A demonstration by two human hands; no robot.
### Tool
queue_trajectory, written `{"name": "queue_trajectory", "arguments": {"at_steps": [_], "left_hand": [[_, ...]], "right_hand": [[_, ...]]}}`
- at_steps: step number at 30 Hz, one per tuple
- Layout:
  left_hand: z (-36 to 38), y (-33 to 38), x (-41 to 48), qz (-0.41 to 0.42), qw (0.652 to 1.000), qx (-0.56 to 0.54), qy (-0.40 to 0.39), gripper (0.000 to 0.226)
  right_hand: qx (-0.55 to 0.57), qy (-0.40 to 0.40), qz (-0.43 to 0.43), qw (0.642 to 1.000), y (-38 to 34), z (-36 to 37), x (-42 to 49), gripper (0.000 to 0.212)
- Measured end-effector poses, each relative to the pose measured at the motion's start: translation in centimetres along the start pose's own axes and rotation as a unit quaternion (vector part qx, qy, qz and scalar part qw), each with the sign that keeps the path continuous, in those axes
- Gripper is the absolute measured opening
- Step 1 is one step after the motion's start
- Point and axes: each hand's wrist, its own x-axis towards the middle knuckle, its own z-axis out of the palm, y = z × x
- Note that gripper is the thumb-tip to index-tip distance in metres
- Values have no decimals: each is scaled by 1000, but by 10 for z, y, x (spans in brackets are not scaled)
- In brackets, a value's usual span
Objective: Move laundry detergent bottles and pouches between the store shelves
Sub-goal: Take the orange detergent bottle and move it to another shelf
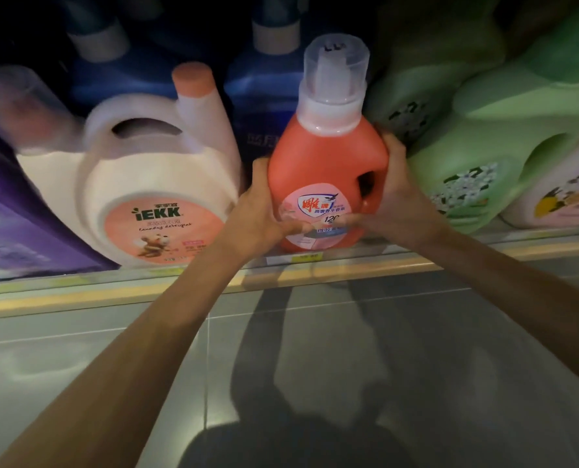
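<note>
Coral-red bottle (327, 163), clear cap, upright.

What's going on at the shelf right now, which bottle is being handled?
A person has both hands on an orange-red detergent bottle with a clear cap, at the front edge of the bottom shelf. The left hand wraps its left side and the right hand its right side by the handle. The bottle stands upright between a white IEKK jug and green jugs, with blue bottles behind. Whether it is going in or coming out cannot be told.
</note>
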Motion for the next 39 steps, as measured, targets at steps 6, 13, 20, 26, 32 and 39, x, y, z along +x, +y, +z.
{"name": "queue_trajectory", "arguments": {"at_steps": [6,13,20,26,32,39], "left_hand": [[2,-3,3,-12,1000,-5,-2,95],[4,4,-22,-13,996,-73,49,100],[-7,32,-39,49,995,-69,61,90],[-4,40,-82,22,989,-149,10,80],[30,51,-131,-64,945,-320,-20,70],[45,54,-136,-84,926,-365,-54,62]], "right_hand": [[17,2,33,999,-6,-3,0,111],[-60,-2,6,998,-26,-19,-20,110],[-65,28,4,997,-56,-52,-47,115],[-53,-13,2,999,-71,-70,-93,120],[93,-67,39,993,-65,-80,-124,109],[134,-87,95,983,-48,-74,-133,107]]}}
